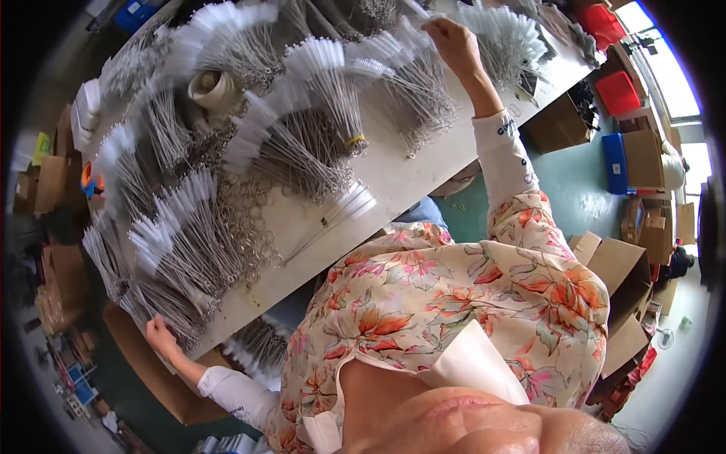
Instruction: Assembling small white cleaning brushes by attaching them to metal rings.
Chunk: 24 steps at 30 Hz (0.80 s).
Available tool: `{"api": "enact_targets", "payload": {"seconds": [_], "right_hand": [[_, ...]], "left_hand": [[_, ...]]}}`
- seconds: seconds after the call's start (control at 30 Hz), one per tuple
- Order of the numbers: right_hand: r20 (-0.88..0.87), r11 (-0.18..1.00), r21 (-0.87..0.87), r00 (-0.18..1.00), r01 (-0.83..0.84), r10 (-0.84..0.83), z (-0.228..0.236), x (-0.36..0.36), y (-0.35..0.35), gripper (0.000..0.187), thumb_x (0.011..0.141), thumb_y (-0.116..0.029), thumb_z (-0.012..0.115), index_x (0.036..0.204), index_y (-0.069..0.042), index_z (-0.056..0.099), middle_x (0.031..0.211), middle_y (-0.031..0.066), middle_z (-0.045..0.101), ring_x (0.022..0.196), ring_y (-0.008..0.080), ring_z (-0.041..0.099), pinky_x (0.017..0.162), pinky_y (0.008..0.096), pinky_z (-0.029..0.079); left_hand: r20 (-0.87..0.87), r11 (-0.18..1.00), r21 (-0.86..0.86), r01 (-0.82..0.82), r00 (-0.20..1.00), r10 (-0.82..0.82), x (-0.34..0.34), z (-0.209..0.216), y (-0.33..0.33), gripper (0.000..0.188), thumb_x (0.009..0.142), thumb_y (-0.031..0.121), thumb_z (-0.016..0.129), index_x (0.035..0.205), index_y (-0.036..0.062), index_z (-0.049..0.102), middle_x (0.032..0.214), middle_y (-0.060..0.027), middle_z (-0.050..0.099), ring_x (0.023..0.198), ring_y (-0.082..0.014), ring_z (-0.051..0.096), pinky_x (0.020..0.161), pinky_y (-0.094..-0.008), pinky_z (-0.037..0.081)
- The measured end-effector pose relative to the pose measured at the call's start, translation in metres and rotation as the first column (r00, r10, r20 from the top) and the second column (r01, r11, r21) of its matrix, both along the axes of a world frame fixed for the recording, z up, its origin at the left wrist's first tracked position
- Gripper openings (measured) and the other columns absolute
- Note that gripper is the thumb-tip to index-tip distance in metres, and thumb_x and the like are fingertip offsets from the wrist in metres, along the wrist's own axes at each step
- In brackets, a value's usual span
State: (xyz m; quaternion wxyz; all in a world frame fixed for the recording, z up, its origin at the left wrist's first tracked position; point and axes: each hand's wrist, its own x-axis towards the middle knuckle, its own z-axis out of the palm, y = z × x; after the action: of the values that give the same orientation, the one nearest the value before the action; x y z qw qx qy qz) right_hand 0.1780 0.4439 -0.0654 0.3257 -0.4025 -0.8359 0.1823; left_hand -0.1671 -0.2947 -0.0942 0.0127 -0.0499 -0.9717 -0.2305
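Observation:
Many thin wire brushes with white bristle heads and looped wire ends lie in bundles across the table (423, 170). At the table's near left corner, my left hand (162, 337) is closed beside a brush bundle (170, 310); what its fingers grip, if anything, is hidden. My right hand (456, 47) reaches to the far side with its fingers pinched. A narrow white piece (416, 9) sticks out of them, like the bristle head of one brush. Between my hands, a small group of brushes (352, 206) lies apart near the front edge.
Loose metal rings (249, 219) are heaped among the bundles, near a pale roll (213, 92). An orange tape dispenser (92, 181) sits at the left edge. Cardboard boxes (560, 125) stand on the floor at right, below red bins (616, 92); another box (162, 382) is under my left arm.

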Motion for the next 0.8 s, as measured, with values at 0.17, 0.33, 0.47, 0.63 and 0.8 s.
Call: {"api": "enact_targets", "payload": {"seconds": [0.17,0.33,0.47,0.63,0.8], "right_hand": [[0.308,0.998,0.024,0.95,0.049,-0.055,-0.041,0.013,0.022,0.021,0.073,-0.031,0.061,0.086,-0.017,0.07,0.075,0.0096,0.066,0.072,0.0284,0.063,0.065,0.0395,0.049],[0.354,0.998,0.028,0.933,0.065,-0.07,-0.034,0.008,0.005,0.018,0.072,-0.027,0.059,0.082,-0.016,0.069,0.081,0.0106,0.066,0.075,0.0299,0.064,0.067,0.0408,0.049],[0.077,0.931,0.35,0.987,0.105,-0.14,-0.006,0.012,0.031,0.023,0.081,-0.024,0.051,0.069,-0.006,0.06,0.074,0.014,0.064,0.064,0.031,0.063,0.053,0.0388,0.051],[0.038,0.944,0.145,0.952,0.297,-0.305,0.033,0.073,0.091,0.024,0.086,-0.03,0.049,0.096,-0.016,0.065,0.09,0.0113,0.065,0.085,0.03,0.062,0.071,0.0405,0.048],[0.242,0.917,0.112,0.884,0.383,-0.399,0.029,0.07,0.091,0.027,0.078,-0.039,0.057,0.093,-0.021,0.069,0.087,0.0114,0.066,0.086,0.0309,0.063,0.076,0.0406,0.048]], "left_hand": [[0.17,0.983,0.117,-0.141,0.978,0.12,-0.017,0.005,-0.014,0.017,0.077,0.01,0.057,0.072,-0.0061,0.06,0.062,-0.0055,0.058,0.058,-0.0117,0.052,0.056,-0.0242,0.041],[0.155,0.994,0.013,-0.104,0.983,0.101,-0.01,0.021,-0.002,0.02,0.076,0.012,0.058,0.076,-0.0076,0.061,0.068,-0.0122,0.065,0.058,-0.0157,0.056,0.059,-0.0286,0.044],[-0.29,0.983,0.183,-0.028,0.954,0.081,-0.021,0.023,-0.037,0.023,0.086,0.017,0.055,0.092,-0.004,0.062,0.084,-0.0111,0.065,0.066,-0.0163,0.057,0.065,-0.0275,0.046],[-0.326,0.942,0.331,-0.05,0.931,0.164,0.008,0.053,0.046,0.025,0.092,0.016,0.048,0.104,-0.0014,0.061,0.093,-0.0079,0.063,0.074,-0.0153,0.055,0.07,-0.026,0.045],[-0.344,0.96,0.261,0.097,0.939,-0.001,0.012,0.045,0.079,0.028,0.094,0.024,0.047,0.109,0.0066,0.063,0.071,0.0026,0.049,0.055,-0.0051,0.039,0.045,-0.0194,0.035]]}}
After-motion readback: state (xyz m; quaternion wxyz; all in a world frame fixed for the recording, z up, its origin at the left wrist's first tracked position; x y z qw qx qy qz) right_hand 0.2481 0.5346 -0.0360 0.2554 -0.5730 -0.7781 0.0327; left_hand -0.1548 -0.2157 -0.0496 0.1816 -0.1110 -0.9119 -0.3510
